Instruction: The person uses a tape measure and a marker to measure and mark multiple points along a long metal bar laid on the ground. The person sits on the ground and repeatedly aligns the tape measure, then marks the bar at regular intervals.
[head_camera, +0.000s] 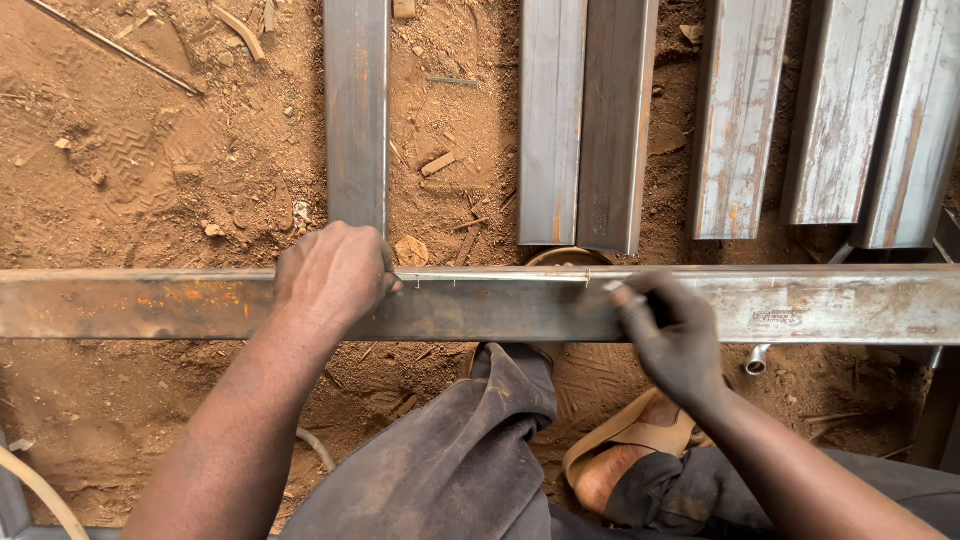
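A long rectangular steel tube (500, 305) with rust patches lies across the view, left to right. My left hand (333, 272) rests on its top edge, fingers curled over the far side, gripping it. My right hand (672, 335) is on the tube's face farther right and pinches a small whitish marker (622, 293) against the metal. A thin scratched line with small tick marks runs along the tube's upper edge between the two hands. My knee in dark grey trousers (470, 450) sits below the tube.
Several shorter steel tubes (585, 120) lie on the red dirt ground beyond, ends toward me, one (356, 110) just behind my left hand. A short pipe end (757, 360) pokes out under the long tube. My sandalled foot (630, 455) is on the ground.
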